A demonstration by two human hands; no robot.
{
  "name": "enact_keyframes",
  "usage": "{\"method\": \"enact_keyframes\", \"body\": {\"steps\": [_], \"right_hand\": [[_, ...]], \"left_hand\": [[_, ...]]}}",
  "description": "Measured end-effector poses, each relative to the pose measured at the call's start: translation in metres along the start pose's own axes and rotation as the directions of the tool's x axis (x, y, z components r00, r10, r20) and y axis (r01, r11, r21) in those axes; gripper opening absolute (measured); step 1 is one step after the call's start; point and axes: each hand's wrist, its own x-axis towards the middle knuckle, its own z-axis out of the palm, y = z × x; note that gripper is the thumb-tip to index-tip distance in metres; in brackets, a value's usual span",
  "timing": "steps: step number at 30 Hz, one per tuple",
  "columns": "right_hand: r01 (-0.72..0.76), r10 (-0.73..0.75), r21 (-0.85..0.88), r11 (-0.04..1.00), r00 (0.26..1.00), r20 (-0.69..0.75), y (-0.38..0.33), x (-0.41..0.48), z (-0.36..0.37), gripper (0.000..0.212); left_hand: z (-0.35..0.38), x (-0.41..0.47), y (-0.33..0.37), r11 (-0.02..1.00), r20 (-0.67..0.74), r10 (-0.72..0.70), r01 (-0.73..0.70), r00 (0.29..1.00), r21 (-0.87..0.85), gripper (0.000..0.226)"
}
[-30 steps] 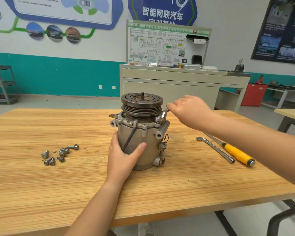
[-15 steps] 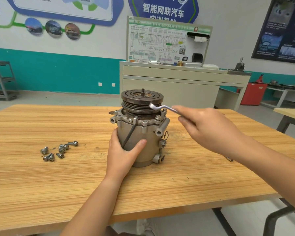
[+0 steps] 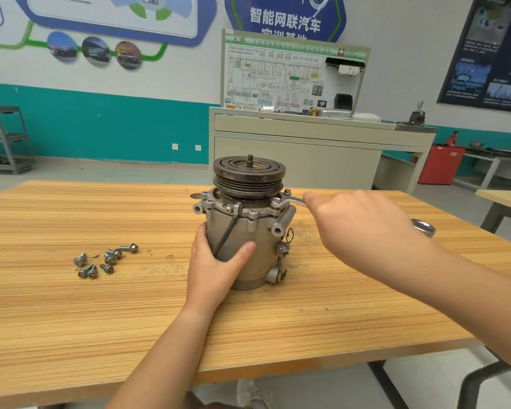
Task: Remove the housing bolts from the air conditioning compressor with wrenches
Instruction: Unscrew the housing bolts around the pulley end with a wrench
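Workshop bench, teal wall behind, and the wooden table (image 3: pixel 71 320) is under my arms. The compressor (image 3: pixel 248 231) stands upright mid-table with its pulley (image 3: pixel 248 175) on top. My left hand (image 3: pixel 216 267) wraps the housing, thumb across the front, bracing it. Half a second ago the wrench (image 3: pixel 289 202) was lifted against the pulley grooves. Now its ring end is back down on the flange at the right side, so I reckon I've reset for another turn on that bolt. My right hand (image 3: pixel 360 228) has its fingers curled round the shaft, and the far end pokes out past my wrist. Loose bolts (image 3: pixel 106 259) lie well off to the left — several already out. The pulley overhangs the flange, so it's tight above the wrench, but there's open wood to the right for the swing, with the table edges well away.
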Motion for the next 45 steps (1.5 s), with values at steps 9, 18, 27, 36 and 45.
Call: {"method": "enact_keyframes", "body": {"steps": [9, 18, 27, 36, 45], "right_hand": [[0.114, -0.109, -0.183, 0.976, 0.993, 0.037, 0.015, 0.025, -0.008, 0.036], [0.152, -0.155, -0.084, 0.985, 0.987, -0.029, 0.022, 0.083, 0.040, 0.027], [0.014, 0.242, 0.764, 0.645, 0.945, -0.222, 0.032, 0.047, 0.065, 0.031], [0.053, 0.052, 0.585, 0.810, 0.986, -0.161, 0.024, -0.003, 0.039, 0.037], [0.016, 0.022, 0.305, 0.952, 0.992, -0.122, 0.013, 0.001, 0.014, 0.042]], "left_hand": [[0.000, 0.001, -0.001, 1.000, 0.000, 0.006, -0.006, 1.000, -0.012, 0.092], [0.000, 0.000, 0.000, 1.000, 0.002, -0.005, 0.005, 1.000, -0.003, 0.098], [0.000, 0.001, 0.002, 1.000, -0.006, -0.001, 0.001, 1.000, 0.004, 0.097], [0.000, 0.000, 0.002, 1.000, -0.009, 0.005, -0.005, 1.000, 0.000, 0.091], [-0.001, 0.000, 0.003, 1.000, 0.000, 0.005, -0.005, 1.000, -0.003, 0.094]]}}
